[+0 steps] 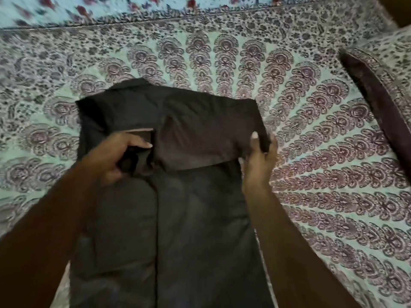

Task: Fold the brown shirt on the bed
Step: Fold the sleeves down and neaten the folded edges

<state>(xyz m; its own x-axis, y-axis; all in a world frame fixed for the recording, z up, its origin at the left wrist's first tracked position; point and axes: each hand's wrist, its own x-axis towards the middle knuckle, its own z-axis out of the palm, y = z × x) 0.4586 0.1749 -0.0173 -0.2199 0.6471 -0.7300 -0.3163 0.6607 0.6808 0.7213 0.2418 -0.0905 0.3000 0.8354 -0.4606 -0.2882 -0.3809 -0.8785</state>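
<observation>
The brown shirt lies lengthwise on the patterned bed sheet, its collar end far from me. A sleeve flap is folded across the upper right part of the shirt. My left hand grips a bunch of fabric at the flap's left edge, fingers curled round it. My right hand pinches the flap's right edge, thumb on top and fingers beneath. Both forearms reach in from the bottom of the view.
A pillow with a dark maroon border lies at the right. A light blue flowered cloth runs along the far edge of the bed. Bare sheet surrounds the shirt on the left and right.
</observation>
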